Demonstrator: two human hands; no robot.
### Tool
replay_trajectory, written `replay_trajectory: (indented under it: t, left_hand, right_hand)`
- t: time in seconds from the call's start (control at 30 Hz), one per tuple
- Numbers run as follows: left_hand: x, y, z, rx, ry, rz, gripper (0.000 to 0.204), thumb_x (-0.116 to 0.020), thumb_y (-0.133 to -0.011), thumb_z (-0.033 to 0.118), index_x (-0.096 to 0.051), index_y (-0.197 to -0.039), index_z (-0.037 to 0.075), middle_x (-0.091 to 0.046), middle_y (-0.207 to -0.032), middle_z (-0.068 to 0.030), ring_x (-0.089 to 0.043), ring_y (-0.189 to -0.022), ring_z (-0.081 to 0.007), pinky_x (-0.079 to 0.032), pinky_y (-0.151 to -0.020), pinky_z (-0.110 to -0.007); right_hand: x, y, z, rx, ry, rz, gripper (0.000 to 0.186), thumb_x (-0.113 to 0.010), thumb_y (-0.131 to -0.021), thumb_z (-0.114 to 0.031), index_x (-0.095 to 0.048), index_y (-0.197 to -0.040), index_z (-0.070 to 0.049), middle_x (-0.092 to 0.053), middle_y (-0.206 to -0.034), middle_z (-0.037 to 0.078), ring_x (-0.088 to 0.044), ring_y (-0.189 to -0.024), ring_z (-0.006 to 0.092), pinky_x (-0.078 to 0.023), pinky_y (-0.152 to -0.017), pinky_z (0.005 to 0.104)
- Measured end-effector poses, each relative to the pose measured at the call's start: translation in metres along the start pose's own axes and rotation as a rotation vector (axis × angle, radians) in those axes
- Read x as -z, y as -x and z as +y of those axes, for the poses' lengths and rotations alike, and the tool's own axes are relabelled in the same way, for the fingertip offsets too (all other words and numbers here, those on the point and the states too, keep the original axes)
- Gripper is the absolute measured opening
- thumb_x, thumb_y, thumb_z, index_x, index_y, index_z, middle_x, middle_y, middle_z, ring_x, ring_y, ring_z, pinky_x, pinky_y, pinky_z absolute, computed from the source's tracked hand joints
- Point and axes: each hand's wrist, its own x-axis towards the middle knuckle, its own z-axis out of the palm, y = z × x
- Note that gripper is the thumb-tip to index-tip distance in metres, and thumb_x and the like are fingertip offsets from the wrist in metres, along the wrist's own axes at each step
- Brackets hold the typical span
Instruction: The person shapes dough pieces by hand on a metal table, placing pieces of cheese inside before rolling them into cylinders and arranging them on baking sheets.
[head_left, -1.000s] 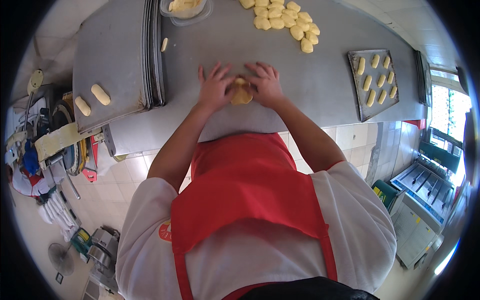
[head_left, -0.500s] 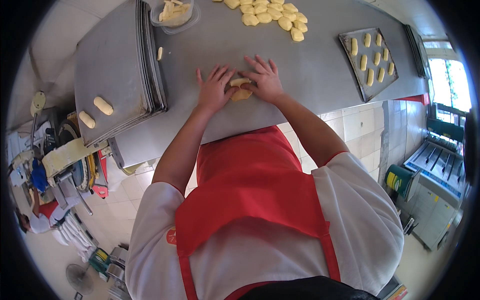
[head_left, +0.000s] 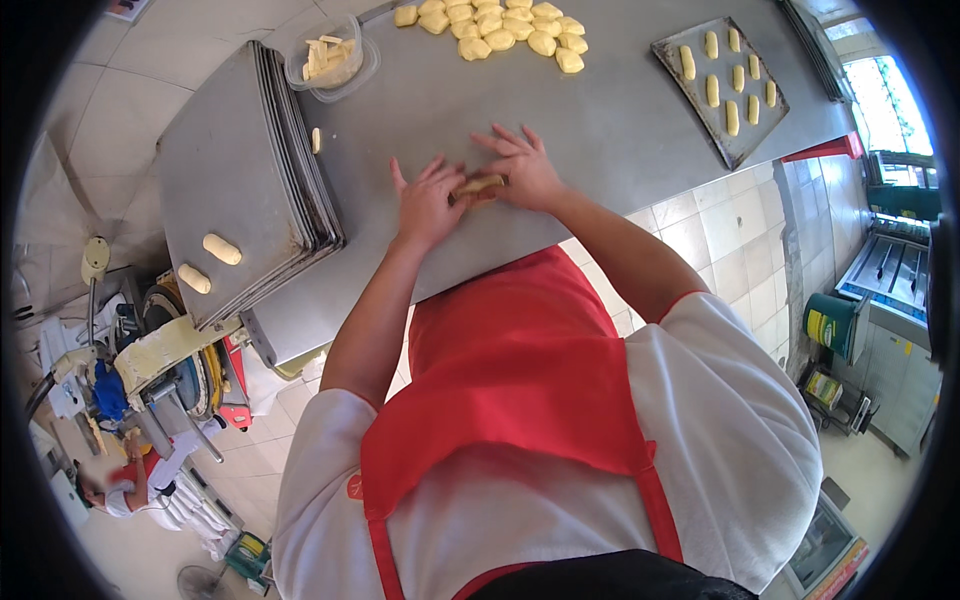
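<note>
While the bare left hand [head_left: 428,207] and right hand [head_left: 528,178] grasped its ends, the pale-yellow oblong dough piece [head_left: 481,186] lay roughly nine-to-three o'clock.

The dough [head_left: 482,185] between the left hand [head_left: 430,203] and right hand [head_left: 527,175], spread flat earlier, is now gathered into a narrow roll, and a co-worker [head_left: 119,497] shows more fully at left.

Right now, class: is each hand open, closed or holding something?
Left hand: some fingers spread, at the dough piece; grip unclear.
Right hand: likewise; grip unclear.
</note>
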Motion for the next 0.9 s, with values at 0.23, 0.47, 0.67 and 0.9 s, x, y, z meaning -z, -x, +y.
replay_trajectory:
  t: [0.23,0.47,0.67,0.9]
  left_hand:
    - [-0.022,0.01,-0.009,-0.028,-0.054,0.174,0.046,-0.069,-0.1,0.05,-0.074,-0.14,0.026,-0.051,-0.168,-0.0038,-0.042,-0.158,-0.0298,0.002,-0.124,-0.08]
    - [-0.04,0.021,-0.01,0.072,-0.004,0.314,0.049,-0.069,-0.099,0.054,-0.073,-0.142,0.03,-0.047,-0.17,-0.0083,-0.029,-0.165,-0.0308,0.002,-0.125,-0.078]
    - [-0.035,0.009,-0.009,0.034,-0.028,0.303,0.055,-0.069,-0.097,0.061,-0.072,-0.144,0.032,-0.04,-0.174,-0.0126,-0.026,-0.166,-0.0341,0.002,-0.125,-0.078]
    - [-0.026,0.016,-0.014,-0.049,-0.067,0.115,0.06,-0.074,-0.091,0.064,-0.072,-0.143,0.035,-0.042,-0.173,-0.01,-0.026,-0.166,-0.0341,0.0,-0.124,-0.078]
  right_hand:
    - [0.004,0.0,-0.003,0.01,-0.035,-0.064,0.042,-0.083,-0.09,-0.045,-0.079,-0.13,-0.031,-0.046,-0.171,-0.003,-0.03,-0.164,0.0295,-0.018,-0.131,0.0666]
    - [-0.016,0.002,0.005,0.1,0.058,0.053,0.048,-0.081,-0.09,-0.054,-0.077,-0.134,-0.034,-0.04,-0.174,-0.003,-0.026,-0.165,0.0312,-0.016,-0.131,0.0681]
    - [-0.014,0.007,-0.006,-0.067,-0.021,0.115,0.056,-0.08,-0.088,-0.06,-0.075,-0.138,-0.037,-0.037,-0.176,-0.003,-0.022,-0.166,0.0319,-0.013,-0.131,0.0682]
    - [0.0,0.018,-0.014,-0.088,-0.001,-0.036,0.06,-0.081,-0.087,-0.059,-0.072,-0.142,-0.037,-0.035,-0.177,-0.003,-0.023,-0.167,0.0311,-0.016,-0.131,0.0665]
